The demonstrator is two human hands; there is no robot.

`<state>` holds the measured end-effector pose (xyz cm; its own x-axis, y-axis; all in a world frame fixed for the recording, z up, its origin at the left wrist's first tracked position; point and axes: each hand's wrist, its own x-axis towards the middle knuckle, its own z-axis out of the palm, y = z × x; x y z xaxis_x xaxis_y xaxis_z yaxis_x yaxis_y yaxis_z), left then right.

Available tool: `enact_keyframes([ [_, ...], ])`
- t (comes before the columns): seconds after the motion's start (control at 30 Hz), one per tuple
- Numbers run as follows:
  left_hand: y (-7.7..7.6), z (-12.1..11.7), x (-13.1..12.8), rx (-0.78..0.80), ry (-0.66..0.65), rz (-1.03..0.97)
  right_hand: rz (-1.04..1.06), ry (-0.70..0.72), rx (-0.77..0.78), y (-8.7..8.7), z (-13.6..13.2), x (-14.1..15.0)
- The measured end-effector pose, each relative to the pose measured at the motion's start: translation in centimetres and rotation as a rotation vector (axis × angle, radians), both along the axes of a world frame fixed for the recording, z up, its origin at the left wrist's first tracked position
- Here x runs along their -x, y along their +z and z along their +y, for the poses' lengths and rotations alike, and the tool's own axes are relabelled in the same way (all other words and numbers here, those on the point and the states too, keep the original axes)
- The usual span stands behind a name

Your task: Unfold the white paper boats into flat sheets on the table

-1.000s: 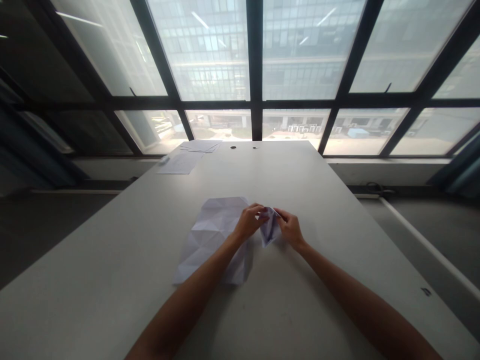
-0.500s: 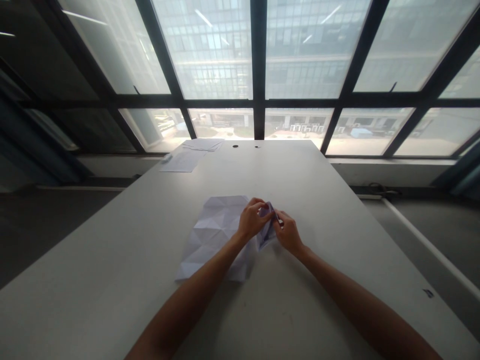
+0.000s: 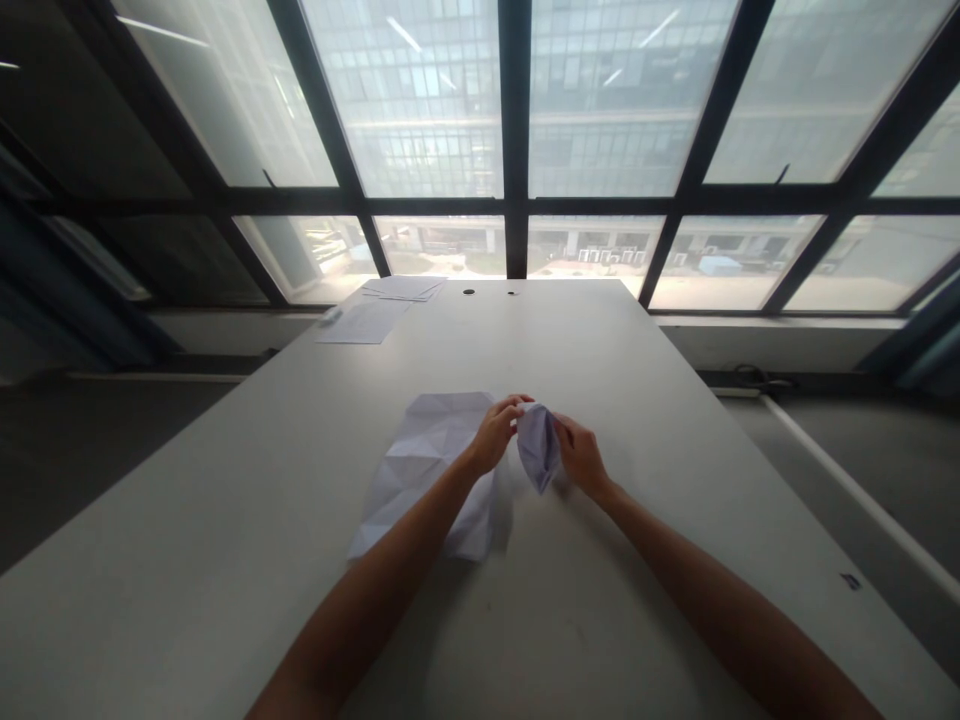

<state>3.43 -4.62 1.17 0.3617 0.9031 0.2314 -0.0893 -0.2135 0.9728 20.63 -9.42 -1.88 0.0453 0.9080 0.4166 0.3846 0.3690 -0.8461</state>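
Left grip (image 3: pixel 493 437): you pinch the folded paper's (image 3: pixel 537 445) upper left corner.
Right grip (image 3: pixel 582 457): you grasp its right side.
Folded paper: between both grips, right of the creased sheet (image 3: pixel 420 450), pointed end toward you.

Folded white paper (image 3: pixel 534 440), layers parted, tip toward viewer

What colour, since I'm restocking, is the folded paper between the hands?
The folded paper looks white, tinged lilac; clearest in the head view.

Matt folded paper (image 3: pixel 535 440), creased paper sheet (image 3: pixel 420 440), smooth tabletop (image 3: pixel 577 350), glass window (image 3: pixel 427 100)
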Motion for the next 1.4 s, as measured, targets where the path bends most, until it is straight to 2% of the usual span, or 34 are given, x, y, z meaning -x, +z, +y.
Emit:
enact_keyframes([
  [0.1,-0.2,0.3,-0.1,-0.093,0.102,0.055,-0.015,0.02,0.018,0.1,0.0,0.1],
  [0.2,-0.2,-0.2,-0.8,-0.254,0.241,0.122,-0.052,-0.117,0.001,0.1,0.1,-0.2],
  [0.3,0.0,-1.5,-1.4,-0.449,0.295,0.225,-0.099,-0.25,-0.055,0.1,0.3,-0.9],
  [0.43,0.2,-3.1,-2.0,-0.668,0.242,0.56,-0.163,-0.344,-0.108,0.3,0.6,-1.9],
  [0.5,-0.1,-3.5,-2.1,-0.707,0.191,0.673,-0.196,-0.375,-0.111,0.3,0.7,-2.1],
  [0.6,-0.9,-3.4,-2.2,-0.711,0.121,0.737,-0.234,-0.417,-0.108,0.1,0.9,-2.2],
  [0.8,-2.3,-2.0,-1.9,-0.574,0.107,0.649,-0.286,-0.439,-0.11,-0.3,1.1,-2.5],
  [0.97,-1.9,-2.0,-1.9,-0.555,0.156,0.58,-0.26,-0.452,-0.13,-0.4,1.3,-2.8],
  [1.1,-1.5,-2.4,-2.5,-0.473,0.221,0.408,-0.078,-0.471,-0.002,-1.4,2.1,-3.3],
  [1.2,-1.7,-2.1,-2.8,-0.309,0.334,0.261,0.192,-0.446,0.14,-2.2,2.8,-3.6],
  [1.27,-1.9,-1.7,-2.8,-0.109,0.385,0.171,0.331,-0.435,0.194,-2.4,3.1,-3.8],
  [1.33,-1.9,-1.3,-2.5,0.108,0.366,0.121,0.369,-0.45,0.204,-2.3,3.2,-3.8],
  [1.4,-1.3,-0.9,-2.1,0.232,0.325,0.142,0.279,-0.47,0.175,-2.1,3.0,-3.9],
])
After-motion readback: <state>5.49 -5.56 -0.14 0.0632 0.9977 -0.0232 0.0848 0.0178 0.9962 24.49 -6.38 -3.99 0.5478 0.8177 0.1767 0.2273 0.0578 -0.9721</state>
